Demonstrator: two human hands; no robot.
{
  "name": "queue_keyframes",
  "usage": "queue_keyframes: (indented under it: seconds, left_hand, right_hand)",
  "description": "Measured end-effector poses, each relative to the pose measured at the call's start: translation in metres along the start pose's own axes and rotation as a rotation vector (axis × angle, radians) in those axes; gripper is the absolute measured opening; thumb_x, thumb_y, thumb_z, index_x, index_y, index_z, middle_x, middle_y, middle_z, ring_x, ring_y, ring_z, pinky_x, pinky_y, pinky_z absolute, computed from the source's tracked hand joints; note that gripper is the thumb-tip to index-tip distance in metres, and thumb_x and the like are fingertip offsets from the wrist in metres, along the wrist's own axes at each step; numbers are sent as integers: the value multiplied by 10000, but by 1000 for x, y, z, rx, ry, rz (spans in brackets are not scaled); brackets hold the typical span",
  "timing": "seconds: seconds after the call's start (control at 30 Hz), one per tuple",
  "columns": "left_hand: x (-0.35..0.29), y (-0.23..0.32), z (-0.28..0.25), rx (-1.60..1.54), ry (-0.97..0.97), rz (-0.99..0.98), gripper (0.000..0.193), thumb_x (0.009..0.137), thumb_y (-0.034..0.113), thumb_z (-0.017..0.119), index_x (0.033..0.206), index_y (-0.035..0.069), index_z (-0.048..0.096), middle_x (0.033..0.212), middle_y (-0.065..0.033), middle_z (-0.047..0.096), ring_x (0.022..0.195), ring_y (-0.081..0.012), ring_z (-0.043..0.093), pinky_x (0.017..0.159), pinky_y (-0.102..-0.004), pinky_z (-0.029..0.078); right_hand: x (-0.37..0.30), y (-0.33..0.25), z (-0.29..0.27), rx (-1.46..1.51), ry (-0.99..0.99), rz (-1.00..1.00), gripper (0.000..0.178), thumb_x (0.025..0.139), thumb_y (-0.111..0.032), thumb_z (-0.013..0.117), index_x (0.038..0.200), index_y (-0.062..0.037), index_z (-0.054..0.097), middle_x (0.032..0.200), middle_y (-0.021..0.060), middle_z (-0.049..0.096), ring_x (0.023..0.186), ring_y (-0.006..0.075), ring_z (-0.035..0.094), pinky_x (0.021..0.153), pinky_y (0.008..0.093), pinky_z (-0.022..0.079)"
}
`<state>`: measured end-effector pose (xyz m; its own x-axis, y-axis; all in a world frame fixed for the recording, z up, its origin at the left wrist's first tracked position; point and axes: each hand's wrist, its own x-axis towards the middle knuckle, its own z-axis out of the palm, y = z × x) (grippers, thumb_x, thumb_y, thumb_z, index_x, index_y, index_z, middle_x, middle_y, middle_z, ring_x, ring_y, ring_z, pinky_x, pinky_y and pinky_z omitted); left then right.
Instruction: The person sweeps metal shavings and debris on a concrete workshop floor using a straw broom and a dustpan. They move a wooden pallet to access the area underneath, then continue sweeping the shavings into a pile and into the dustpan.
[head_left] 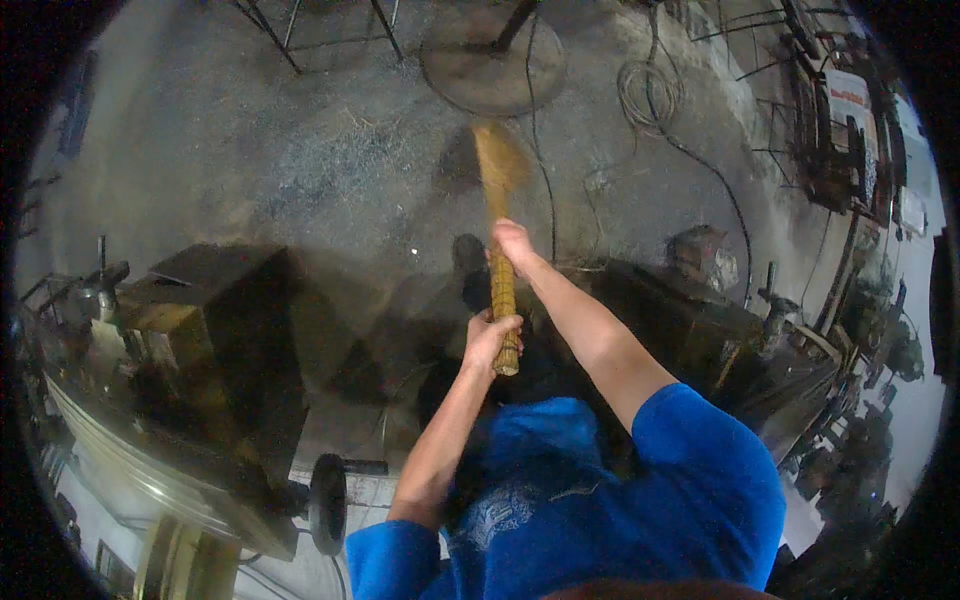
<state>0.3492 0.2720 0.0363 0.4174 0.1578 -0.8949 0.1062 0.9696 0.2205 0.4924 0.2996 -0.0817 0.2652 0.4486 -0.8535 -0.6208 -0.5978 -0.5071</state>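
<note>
I hold a short straw broom [505, 290], its yellowish handle bound with rings and its fan-shaped head pointing away from me. My left hand [488, 340] is wrapped round the handle close to its butt end. Further up, just below the bristles, my right hand [512, 243] grips the same handle. The broom's head is smeared by motion, and I cannot tell whether it touches the grey concrete floor [330, 100]. Pale, thin shavings [350, 165] lie scattered on the floor to the left of the broom head.
A round flat base [495, 75] with a post stands ahead. Coiled cable [648, 97] lies at the far right, with dark cords trailing across the floor. Machine housings flank me, the left one [220, 310] near a black handwheel [328, 505]. Metal racks line the right wall.
</note>
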Motion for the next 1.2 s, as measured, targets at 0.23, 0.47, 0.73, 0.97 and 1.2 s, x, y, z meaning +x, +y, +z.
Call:
queue_keyframes:
  seconds: [0.23, 0.47, 0.73, 0.97, 1.2]
  left_hand:
    - [-75, -77, 12, 218, 28, 202, 427, 640, 90, 640, 989, -31, 426, 838, -80, 526, 726, -159, 521, 657, -283, 449]
    - [-125, -86, -1, 164, -212, 129, 469, 726, 250, 652, 1027, -38, 438, 847, -84, 554, 698, -138, 537, 615, -257, 453]
    - [-209, -39, -20, 749, -190, 682, 372, 760, 223, 605, 998, -46, 507, 672, -54, 564, 557, -123, 542, 516, -243, 439]
    - [-292, -10, -77, 485, 76, 934, 282, 774, 113, 563, 1002, -44, 512, 660, -47, 563, 583, -103, 532, 545, -243, 438]
    - [-302, 50, -90, 159, 243, 894, 293, 790, 135, 537, 1003, -65, 513, 651, -56, 552, 565, -103, 539, 506, -234, 439]
  right_hand:
    - [-95, 19, 19, -49, -277, -69, 64, 681, -80, 443, 737, -105, 461, 641, 79, 491, 500, 187, 531, 394, 315, 442]
    - [-142, 21, 15, 83, -339, 22, 26, 722, -122, 434, 739, -130, 452, 654, 90, 493, 515, 199, 534, 392, 347, 428]
    - [-200, -43, 43, 136, -541, 388, 89, 763, -207, 433, 808, -130, 438, 750, 143, 501, 535, 232, 521, 410, 365, 430]
    - [-263, -64, 84, -309, -525, -14, 97, 721, -99, 462, 816, -89, 482, 655, 110, 528, 512, 207, 541, 383, 333, 453]
    - [-234, -98, 81, -1098, -572, -393, 33, 639, -64, 499, 649, -48, 472, 609, 38, 469, 539, 110, 477, 476, 268, 387]
